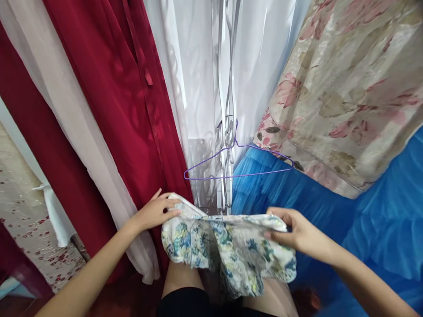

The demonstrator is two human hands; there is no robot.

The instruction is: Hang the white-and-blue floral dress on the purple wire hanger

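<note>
White shorts [244, 251] with a blue, green and yellow floral print are stretched sideways in front of my knees, waistband uppermost. At the left end of the waistband, the fingers of my left hand [160, 211] are closed on the cloth. The opposite end is pinched between the thumb and fingers of my right hand [289, 229]. The two leg parts hang down and fold forward, slightly blurred. Just above the shorts, a bare purple hanger [214, 177] hangs from a white hanging strip with metal hooks [228, 97].
Dark red drapes [109, 101] and a pale pink cloth [66, 97] hang at left. White fabric [194, 57] hangs behind the hanger. To the right are a floral cloth [343, 105] and ruffled blue fabric [373, 233]. My bare knees are below the shorts.
</note>
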